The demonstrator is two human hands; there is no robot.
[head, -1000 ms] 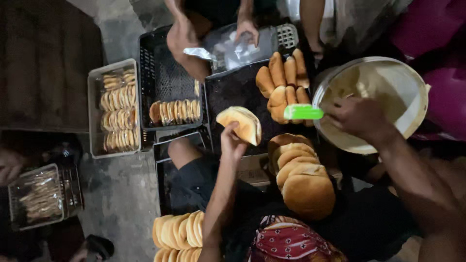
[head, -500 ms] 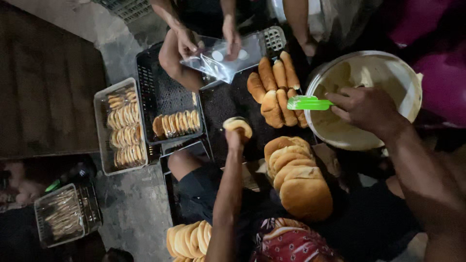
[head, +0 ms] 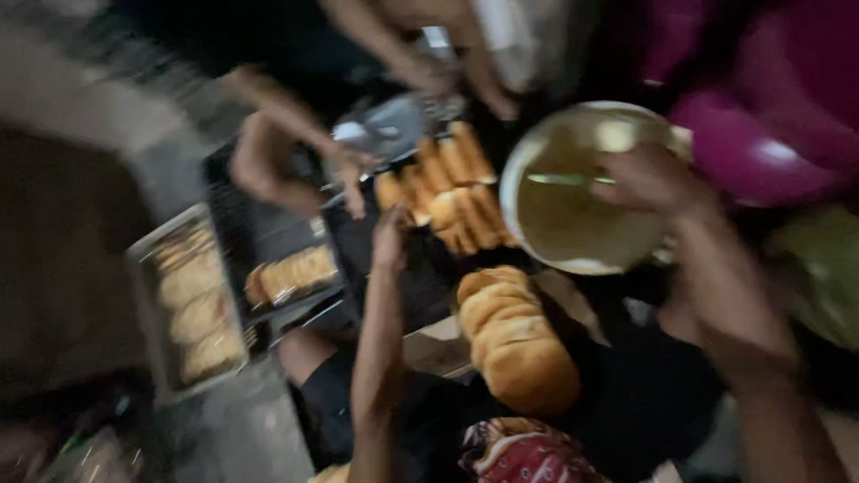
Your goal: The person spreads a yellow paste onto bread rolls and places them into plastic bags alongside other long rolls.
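Two blurred hands: right hand (head: 658, 179) gripping green utensil (head: 559, 179) over bowl (head: 537, 241), left hand (head: 392, 237) grip unclear beside rolls (head: 452, 188).

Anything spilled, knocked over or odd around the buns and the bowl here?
Nothing stands out, though the picture is heavily blurred. The buns lie in rows on the dark tray, the bowl sits upright under the right hand, and the left hand reaches toward the buns.
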